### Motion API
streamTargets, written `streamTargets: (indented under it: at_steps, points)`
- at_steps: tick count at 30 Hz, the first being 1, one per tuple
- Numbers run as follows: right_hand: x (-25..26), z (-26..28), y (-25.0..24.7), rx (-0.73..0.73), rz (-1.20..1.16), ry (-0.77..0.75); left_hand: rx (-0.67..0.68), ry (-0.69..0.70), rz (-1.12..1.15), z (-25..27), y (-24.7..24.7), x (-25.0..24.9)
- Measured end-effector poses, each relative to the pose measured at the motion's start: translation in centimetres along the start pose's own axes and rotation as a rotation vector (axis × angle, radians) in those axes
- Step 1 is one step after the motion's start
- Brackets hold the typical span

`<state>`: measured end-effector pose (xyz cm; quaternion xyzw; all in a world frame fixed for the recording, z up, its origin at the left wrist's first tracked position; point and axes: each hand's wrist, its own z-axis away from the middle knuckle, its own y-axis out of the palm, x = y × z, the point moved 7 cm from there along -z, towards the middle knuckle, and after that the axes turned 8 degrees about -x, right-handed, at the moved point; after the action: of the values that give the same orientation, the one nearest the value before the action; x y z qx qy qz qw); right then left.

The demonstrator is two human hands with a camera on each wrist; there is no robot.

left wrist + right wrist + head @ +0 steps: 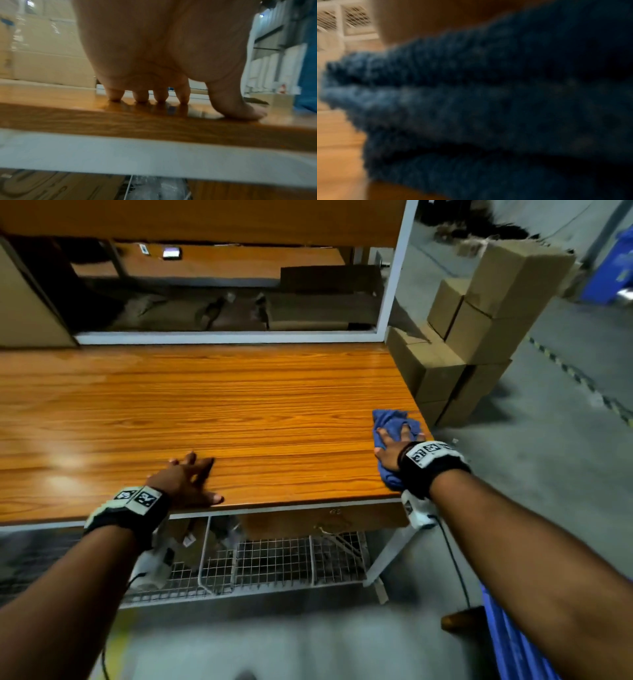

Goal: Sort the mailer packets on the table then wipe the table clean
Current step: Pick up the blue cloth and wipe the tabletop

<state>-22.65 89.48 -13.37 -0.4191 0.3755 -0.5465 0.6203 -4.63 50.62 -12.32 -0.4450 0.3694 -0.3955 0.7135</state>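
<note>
Both forearms reach in from the near side, each with a black wrist strap carrying printed markers. At the near edge of the wooden table (239, 412), the left hand (186, 482) rests with fingers spread and straight; the left wrist view shows 4 fingertips (142, 99) and the thumb touching the glossy top just inside that edge, holding nothing. Near the table's front right corner, the right hand (394, 448) lies flat on a crumpled blue cloth (394, 422), fingers splayed and pressing it onto the wood. Cloth folds reach the near edge and come close to the right edge. From the right wrist, the cloth (471, 108) fills most of the blurred picture, with bare tabletop to its left.

Between the 2 hands, and from them to the white rail at the far edge, the wood lies open. No mailer packet shows on the top; what lies in the wire baskets (274, 563) under the table is too blurred to tell. Stacked cardboard boxes (479, 330) stand on the floor just beside the right edge.
</note>
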Motion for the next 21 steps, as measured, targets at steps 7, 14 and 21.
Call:
streamTargets:
  at_steps: [7, 14, 21]
  points:
    - [21.0, 7.1, 3.8, 0.031, 0.000, -0.389, -0.027, 0.045, 0.079, -0.1, 0.2, 0.2]
    - [14.7, 8.6, 4.7, 0.035, 0.001, -0.248, -0.045, 0.112, 0.001, 0.8, 0.0, -0.2]
    - [-1.2, 5.7, 2.7, -0.075, -0.124, 0.244, -0.031, 0.127, -0.002, 1.0, 0.2, -0.1]
